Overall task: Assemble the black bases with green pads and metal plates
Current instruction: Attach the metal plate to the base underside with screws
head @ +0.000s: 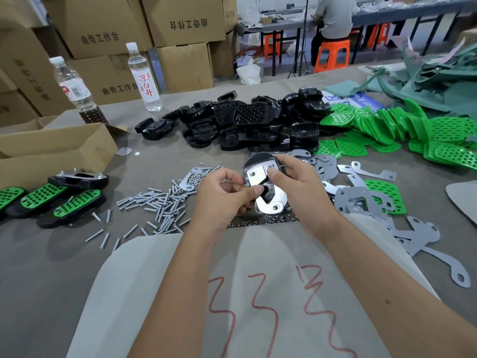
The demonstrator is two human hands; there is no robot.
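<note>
Right now the right hand (294, 182) grips a black base (260, 164) topped with a shiny metal plate (269, 200), thumb pressing on the plate. Just left of that base, the left hand (222, 197) has its fingers curled, thumb tip touching the plate's edge; what it pinches, I cannot tell. Left of the base lie loose screws (154, 202); behind it, a heap of black bases (245, 125); to its right, green pads (387, 125).

Stacked cardboard boxes (108, 34) are seen far left; a long table (387, 15) with orange stools (333, 55) is set far right, brightly lit
</note>
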